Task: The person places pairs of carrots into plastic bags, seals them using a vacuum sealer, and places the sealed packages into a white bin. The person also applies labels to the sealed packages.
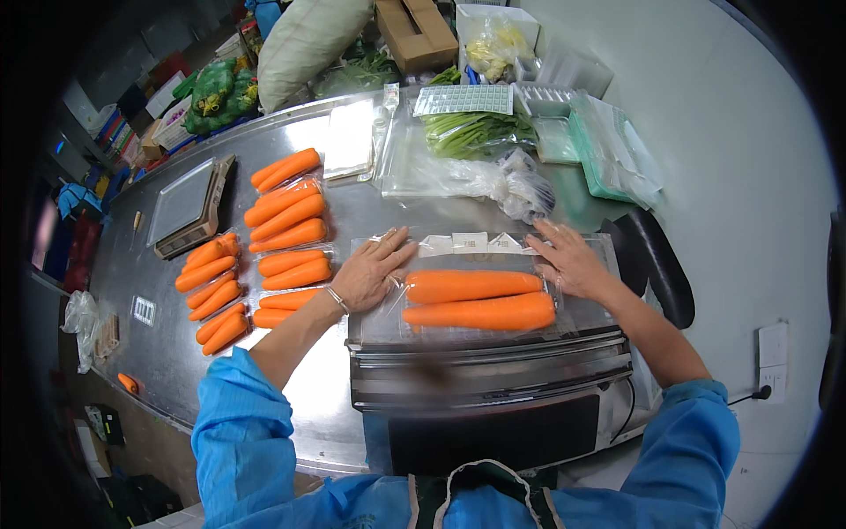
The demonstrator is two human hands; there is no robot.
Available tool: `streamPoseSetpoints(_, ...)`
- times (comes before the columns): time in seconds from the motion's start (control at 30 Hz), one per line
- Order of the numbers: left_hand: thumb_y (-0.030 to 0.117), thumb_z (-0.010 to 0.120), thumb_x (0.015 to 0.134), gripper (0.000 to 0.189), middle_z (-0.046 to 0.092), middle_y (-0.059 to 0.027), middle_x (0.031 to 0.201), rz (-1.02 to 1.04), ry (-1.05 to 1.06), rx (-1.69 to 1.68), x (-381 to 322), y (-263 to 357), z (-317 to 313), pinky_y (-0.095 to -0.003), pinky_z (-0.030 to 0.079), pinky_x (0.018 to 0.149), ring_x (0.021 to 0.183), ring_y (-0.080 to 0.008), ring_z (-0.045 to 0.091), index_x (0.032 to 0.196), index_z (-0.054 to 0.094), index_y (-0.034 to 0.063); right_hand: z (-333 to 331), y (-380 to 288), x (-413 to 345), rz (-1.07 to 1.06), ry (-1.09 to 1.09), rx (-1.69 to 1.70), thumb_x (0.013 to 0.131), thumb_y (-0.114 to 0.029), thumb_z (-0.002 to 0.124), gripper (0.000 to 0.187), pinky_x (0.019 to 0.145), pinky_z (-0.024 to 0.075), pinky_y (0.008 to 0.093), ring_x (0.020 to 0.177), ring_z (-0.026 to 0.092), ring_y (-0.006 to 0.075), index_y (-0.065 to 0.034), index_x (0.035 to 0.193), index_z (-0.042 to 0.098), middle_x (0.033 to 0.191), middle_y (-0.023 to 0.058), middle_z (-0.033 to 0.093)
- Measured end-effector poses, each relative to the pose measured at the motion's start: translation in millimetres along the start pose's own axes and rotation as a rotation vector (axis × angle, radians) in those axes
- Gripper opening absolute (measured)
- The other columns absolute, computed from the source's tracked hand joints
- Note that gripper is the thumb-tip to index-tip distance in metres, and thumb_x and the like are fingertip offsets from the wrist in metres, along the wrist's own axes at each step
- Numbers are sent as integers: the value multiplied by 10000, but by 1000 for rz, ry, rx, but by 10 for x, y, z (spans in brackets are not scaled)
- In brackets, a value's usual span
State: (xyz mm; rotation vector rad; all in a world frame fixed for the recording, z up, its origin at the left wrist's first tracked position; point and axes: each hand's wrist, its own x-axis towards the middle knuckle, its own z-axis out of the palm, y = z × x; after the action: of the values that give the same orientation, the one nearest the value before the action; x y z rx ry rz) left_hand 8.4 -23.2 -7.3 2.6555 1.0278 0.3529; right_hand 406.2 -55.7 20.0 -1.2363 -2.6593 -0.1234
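Note:
Two large carrots [479,299] lie side by side in a clear plastic tray on the flat top of a film-wrapping machine [489,370]. At the tray's left end is my left hand [370,270], palm down, with spread fingers on the clear film. My right hand [570,259] rests on the film at the right end, fingers also apart. Whether either hand pinches the film cannot be told. Wrapped packs of carrots [287,215] stand in a column left of my left hand, and a second column of packs [215,287] lies beyond it.
A bench scale [185,205] stands at the left on the metal table [264,423]. Behind the machine lie crumpled plastic bags [522,185] and bagged green vegetables [469,134]. A green basket [595,159] holds plastic film. A black curved object [654,264] sits right of the machine.

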Motion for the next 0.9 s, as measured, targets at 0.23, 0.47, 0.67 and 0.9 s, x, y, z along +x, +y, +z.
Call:
streamPoseSetpoints(0.23,333,327,1025,445,580,-113,1179,-824,46,-1405,-311,786,-213,-336,452,895,1027,-180,563,1254,522,4,-576,-490,-350,674,-354,1114,1006,-403,379,470,921,443,396,1000,577,260,4,1151,565,1077,153,611)
streamPoseSetpoints(0.47,441,378,989,436,653,-94,1035,-1167,-84,-1889,-1481,1953,70,-357,543,747,856,-217,663,1169,540,78,-517,-1395,-1570,1134,-529,1699,995,-476,365,513,676,546,308,719,613,158,-10,998,579,800,49,588)
streamPoseSetpoints(0.67,387,229,989,475,636,-165,1065,-1215,154,-1924,-2309,2115,778,-470,467,883,1037,-308,601,996,564,51,-98,-1885,-2093,1214,-221,1813,942,-200,439,281,643,573,361,706,646,208,32,937,598,846,112,628)
streamPoseSetpoints(0.9,252,520,955,322,595,-92,669,-922,453,-790,-2159,2307,1157,-312,446,564,610,-156,539,801,592,-22,160,-2374,-2239,1290,198,1221,928,-404,528,451,636,468,356,682,601,226,31,833,600,748,117,591)
